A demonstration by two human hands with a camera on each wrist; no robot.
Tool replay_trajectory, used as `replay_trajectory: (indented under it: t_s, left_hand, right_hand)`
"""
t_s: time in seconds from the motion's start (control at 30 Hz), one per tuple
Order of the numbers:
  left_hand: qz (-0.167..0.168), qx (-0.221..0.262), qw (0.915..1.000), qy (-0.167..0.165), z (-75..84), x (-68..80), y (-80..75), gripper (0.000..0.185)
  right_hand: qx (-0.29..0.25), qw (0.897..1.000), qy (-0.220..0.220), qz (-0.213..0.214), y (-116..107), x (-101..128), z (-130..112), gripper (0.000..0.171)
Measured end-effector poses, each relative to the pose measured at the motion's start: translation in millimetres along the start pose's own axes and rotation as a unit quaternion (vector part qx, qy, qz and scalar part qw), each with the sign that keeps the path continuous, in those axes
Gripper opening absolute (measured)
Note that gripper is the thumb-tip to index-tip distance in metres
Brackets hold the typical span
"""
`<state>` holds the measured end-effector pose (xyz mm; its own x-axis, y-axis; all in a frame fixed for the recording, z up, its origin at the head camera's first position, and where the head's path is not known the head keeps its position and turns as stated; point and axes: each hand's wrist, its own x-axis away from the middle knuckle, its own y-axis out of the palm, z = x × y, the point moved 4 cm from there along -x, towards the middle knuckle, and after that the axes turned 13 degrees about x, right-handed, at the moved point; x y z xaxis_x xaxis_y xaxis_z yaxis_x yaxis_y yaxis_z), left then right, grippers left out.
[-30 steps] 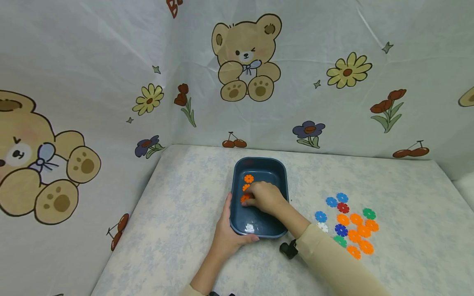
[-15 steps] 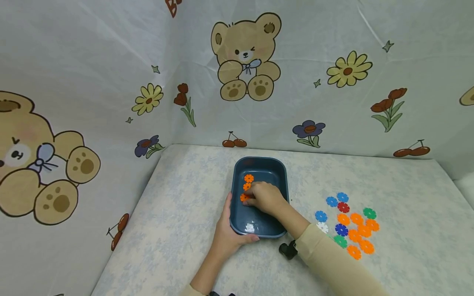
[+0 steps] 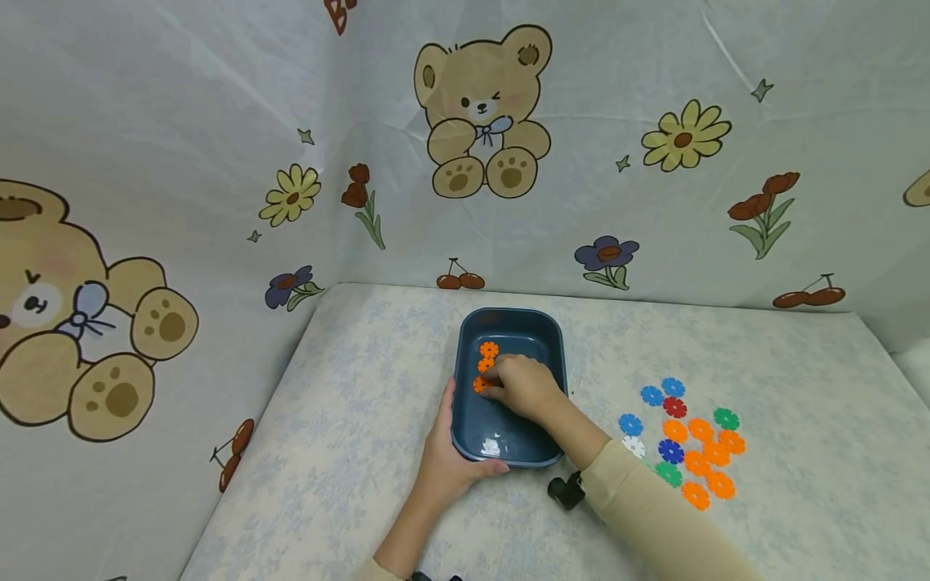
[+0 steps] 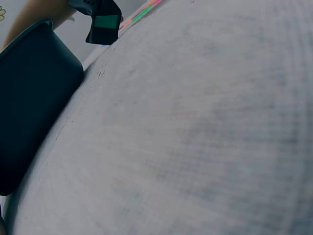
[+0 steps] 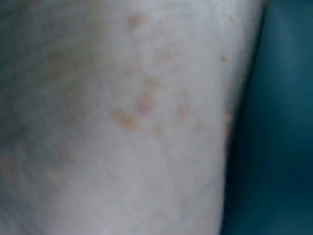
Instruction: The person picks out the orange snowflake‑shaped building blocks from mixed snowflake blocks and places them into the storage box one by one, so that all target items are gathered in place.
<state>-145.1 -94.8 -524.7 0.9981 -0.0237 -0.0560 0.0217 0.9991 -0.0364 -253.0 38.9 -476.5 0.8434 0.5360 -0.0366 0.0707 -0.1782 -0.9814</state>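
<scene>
My left hand (image 3: pixel 446 463) grips the box (image 3: pixel 516 434), likely to steady it; my right hand (image 3: pixel 525 387), narrowed, is pinching an orange disc (image 3: pixel 479 385) inside.

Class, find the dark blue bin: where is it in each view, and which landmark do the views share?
Head: dark blue bin slightly right of and below centre.
Left wrist: along the left edge, partly cut off.
Right wrist: along the right edge, blurred and cut off.
Shared landmark: pale tabletop.
</scene>
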Motion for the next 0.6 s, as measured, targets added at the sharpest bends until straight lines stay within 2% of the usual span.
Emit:
replay_trajectory:
  t_s: [0.33,0.6]
  left_hand:
    - [0.000,0.000,1.0000,-0.007,-0.3,0.0,0.8,0.136]
    - [0.001,0.001,1.0000,0.007,2.0,0.7,1.1,0.135]
  right_hand:
    - [-0.009,1.000,-0.009,0.025,-7.4,4.1,0.0,0.024]
    - [-0.024,0.995,-0.026,0.091,-44.1,25.5,8.4,0.028]
